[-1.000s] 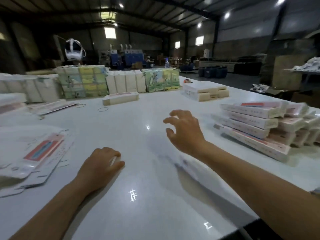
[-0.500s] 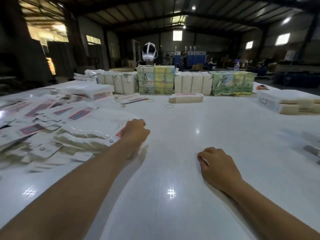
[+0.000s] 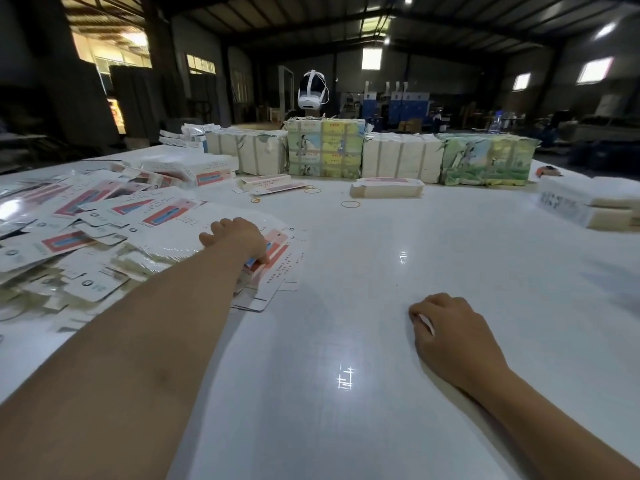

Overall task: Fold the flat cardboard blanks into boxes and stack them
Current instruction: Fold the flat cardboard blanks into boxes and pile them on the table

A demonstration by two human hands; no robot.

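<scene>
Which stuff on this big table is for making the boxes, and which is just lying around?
For the job:
- pile of flat blanks, with the left hand on it
- right hand, resting on the table
- folded box

Just lying about:
- rubber bands
- wrapped bundles at the far edge
- white headset on top of them
</scene>
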